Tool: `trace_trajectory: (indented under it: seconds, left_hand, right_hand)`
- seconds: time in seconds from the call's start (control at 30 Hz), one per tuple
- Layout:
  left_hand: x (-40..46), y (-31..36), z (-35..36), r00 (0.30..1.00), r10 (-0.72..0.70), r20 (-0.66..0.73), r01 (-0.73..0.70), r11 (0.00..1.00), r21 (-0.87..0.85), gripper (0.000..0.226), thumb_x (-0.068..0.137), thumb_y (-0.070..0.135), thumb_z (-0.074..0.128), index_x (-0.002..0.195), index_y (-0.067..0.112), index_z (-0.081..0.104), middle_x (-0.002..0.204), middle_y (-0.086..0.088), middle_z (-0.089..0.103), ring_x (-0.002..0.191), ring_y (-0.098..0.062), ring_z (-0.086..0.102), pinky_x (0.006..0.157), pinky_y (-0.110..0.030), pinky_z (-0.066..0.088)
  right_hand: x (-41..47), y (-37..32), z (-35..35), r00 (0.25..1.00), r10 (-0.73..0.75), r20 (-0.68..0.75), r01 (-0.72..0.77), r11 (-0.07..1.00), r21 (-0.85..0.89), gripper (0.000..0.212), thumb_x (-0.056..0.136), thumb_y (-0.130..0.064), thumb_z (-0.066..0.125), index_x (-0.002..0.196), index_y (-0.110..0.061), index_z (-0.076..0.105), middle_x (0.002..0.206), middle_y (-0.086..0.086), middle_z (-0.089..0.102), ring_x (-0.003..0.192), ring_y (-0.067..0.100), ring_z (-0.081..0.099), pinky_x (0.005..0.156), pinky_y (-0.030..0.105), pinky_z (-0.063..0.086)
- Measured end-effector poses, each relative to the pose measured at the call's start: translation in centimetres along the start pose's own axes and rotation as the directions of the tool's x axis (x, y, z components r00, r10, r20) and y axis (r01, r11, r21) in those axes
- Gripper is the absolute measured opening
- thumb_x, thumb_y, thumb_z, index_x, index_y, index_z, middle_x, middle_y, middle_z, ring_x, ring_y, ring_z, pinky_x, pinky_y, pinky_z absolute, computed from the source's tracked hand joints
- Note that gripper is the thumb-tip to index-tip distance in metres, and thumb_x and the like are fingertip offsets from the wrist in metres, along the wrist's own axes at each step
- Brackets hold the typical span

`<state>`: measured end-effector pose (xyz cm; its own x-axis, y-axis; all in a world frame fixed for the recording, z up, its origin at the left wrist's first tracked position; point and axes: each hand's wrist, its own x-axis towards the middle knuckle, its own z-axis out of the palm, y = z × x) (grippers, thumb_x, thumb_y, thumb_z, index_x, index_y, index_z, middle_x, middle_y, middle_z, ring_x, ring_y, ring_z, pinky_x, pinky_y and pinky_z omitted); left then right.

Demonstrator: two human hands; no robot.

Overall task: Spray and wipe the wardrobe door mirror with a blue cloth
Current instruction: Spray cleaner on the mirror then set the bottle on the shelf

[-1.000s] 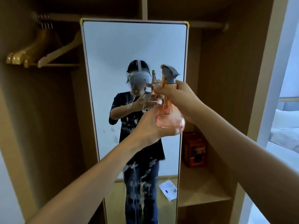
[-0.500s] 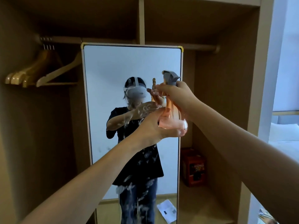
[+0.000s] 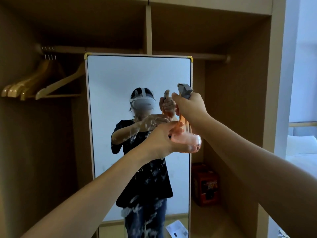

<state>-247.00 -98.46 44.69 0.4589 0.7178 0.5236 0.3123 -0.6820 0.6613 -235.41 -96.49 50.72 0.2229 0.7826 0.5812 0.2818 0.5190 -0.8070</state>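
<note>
A tall mirror [image 3: 116, 78] with a thin frame stands inside the open wardrobe, straight ahead. Wet spray streaks run down its middle and lower glass. In front of its right edge I hold a pink see-through spray bottle [image 3: 188, 138] with a grey trigger head. My right hand [image 3: 190, 107] grips the bottle's neck at the trigger. My left hand [image 3: 164, 141] cups and grips the round base from below. No blue cloth is in view.
Several wooden hangers [image 3: 34, 83] hang on the rail at the left. A red box [image 3: 205, 184] sits on the wardrobe shelf to the right of the mirror. The wardrobe's side panel [image 3: 267, 117] rises at the right, with a bed [image 3: 301, 146] beyond it.
My view has tilted up, so the mirror and the bottle sit lower in the picture. Both hands keep their hold on the bottle. More white streaks show on the glass.
</note>
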Motion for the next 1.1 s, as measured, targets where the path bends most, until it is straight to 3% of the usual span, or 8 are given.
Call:
trace_trajectory:
  seconds: [0.2,0.33,0.43,0.57,0.73,0.83,0.97,1.1]
  left_hand:
    - [-0.5,-0.1,-0.6,1.0,0.027,-0.006,-0.027,0.998,-0.05,0.032,0.073,0.019,0.083,0.093,0.028,0.06,0.085,0.019,0.063,0.086,0.01,0.06,0.068,-0.003,0.044]
    - [-1.0,-0.7,-1.6,0.998,0.022,-0.065,-0.022,1.0,0.004,0.038,0.07,0.027,0.085,0.099,0.027,0.06,0.098,0.015,0.061,0.101,-0.005,0.062,0.087,-0.017,0.049]
    - [-1.6,-0.9,-2.3,0.997,0.021,-0.07,-0.02,1.0,0.006,0.034,0.069,0.024,0.085,0.094,0.031,0.063,0.094,0.017,0.064,0.098,-0.001,0.062,0.086,-0.014,0.05]
    - [-2.2,-1.1,-3.1,0.996,0.014,-0.086,-0.007,0.997,0.075,0.04,0.066,0.028,0.087,0.09,0.045,0.06,0.099,0.022,0.062,0.1,0.004,0.061,0.094,-0.024,0.05]
    - [-3.0,-1.1,-3.6,0.994,-0.026,-0.103,0.035,0.995,0.093,0.041,0.065,0.029,0.088,0.093,0.039,0.059,0.1,0.017,0.064,0.102,0.008,0.058,0.097,-0.027,0.048]
    - [-3.3,-1.1,-4.1,0.992,-0.023,-0.123,0.04,0.989,0.141,0.042,0.064,0.03,0.088,0.096,0.031,0.062,0.101,0.014,0.065,0.099,0.008,0.059,0.091,-0.013,0.047]
    - [-4.0,-1.1,-4.9,0.994,-0.014,-0.111,0.028,0.992,0.124,0.037,0.068,0.02,0.086,0.097,0.024,0.063,0.091,0.015,0.064,0.091,0.006,0.06,0.076,-0.002,0.043]
    - [-4.5,-1.5,-6.3,0.991,-0.046,-0.125,0.062,0.99,0.125,0.039,0.063,0.03,0.088,0.094,0.028,0.064,0.086,0.021,0.064,0.089,0.002,0.063,0.085,-0.018,0.05]
  right_hand:
    - [-0.7,-0.9,0.5,0.993,-0.017,0.115,0.023,0.999,-0.049,0.025,0.088,-0.021,0.064,0.092,0.004,0.062,0.075,0.017,0.061,0.067,0.02,0.055,0.065,0.033,0.05]
    - [-1.2,-1.9,1.8,0.989,-0.014,0.146,0.021,0.999,-0.043,0.038,0.088,-0.02,0.064,0.113,0.007,0.058,0.109,0.028,0.063,0.103,0.04,0.061,0.097,0.053,0.046]
    - [-1.2,-1.9,3.1,0.987,-0.018,0.161,0.022,0.999,-0.026,0.039,0.087,-0.027,0.065,0.107,0.006,0.061,0.095,0.021,0.067,0.084,0.027,0.061,0.095,0.052,0.048]
    - [-1.1,-1.9,4.3,0.991,-0.012,0.13,0.012,1.0,-0.002,0.045,0.09,-0.038,0.059,0.099,0.005,0.064,0.099,0.021,0.07,0.085,0.029,0.069,0.091,0.049,0.054]
    - [-0.8,-1.8,5.2,0.996,-0.035,0.079,0.038,0.999,-0.028,0.029,0.094,-0.03,0.057,0.075,-0.007,0.057,0.077,0.011,0.063,0.066,0.02,0.056,0.063,0.033,0.05]
    - [-1.0,-1.7,5.5,0.996,-0.036,0.08,0.037,0.999,-0.014,0.03,0.093,-0.025,0.057,0.067,-0.012,0.052,0.067,0.003,0.056,0.058,0.016,0.05,0.052,0.024,0.042]
    - [-1.3,-2.2,6.3,0.984,-0.026,0.174,0.025,1.0,0.009,0.021,0.088,-0.022,0.061,0.073,-0.007,0.064,0.072,0.006,0.065,0.065,0.016,0.056,0.061,0.027,0.045]
    - [-1.7,-3.2,7.8,0.975,-0.024,0.222,0.016,0.999,0.037,0.021,0.084,-0.016,0.063,0.071,-0.013,0.047,0.064,0.003,0.043,0.059,0.017,0.041,0.058,0.029,0.035]
